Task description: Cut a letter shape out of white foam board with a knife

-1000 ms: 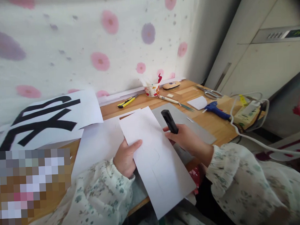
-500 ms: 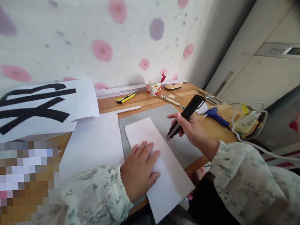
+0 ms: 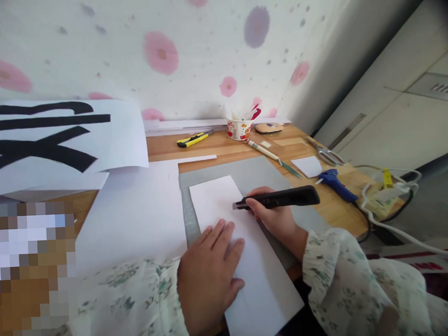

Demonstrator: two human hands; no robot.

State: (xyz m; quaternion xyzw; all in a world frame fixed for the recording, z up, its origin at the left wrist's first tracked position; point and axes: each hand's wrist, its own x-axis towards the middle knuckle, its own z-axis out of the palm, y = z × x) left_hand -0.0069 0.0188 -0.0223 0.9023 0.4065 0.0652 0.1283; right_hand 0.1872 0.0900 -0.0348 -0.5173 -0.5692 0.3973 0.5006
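Loose, long sleeves of whitish cloth are worn on both arms. On the left sleeve (image 3: 129, 296), small sprigs and leaves in grey-green are printed, with darker specks scattered among them. The same print is carried by the right sleeve (image 3: 343, 276), whose cloth is puffed and creased into deep folds towards the near right. Each sleeve is gathered into a ruffled band at the wrist: the left cuff (image 3: 171, 284) is finely puckered, and the right cuff (image 3: 312, 256) is bunched more tightly. The left hand (image 3: 210, 277) and right hand (image 3: 272, 218) are left bare.
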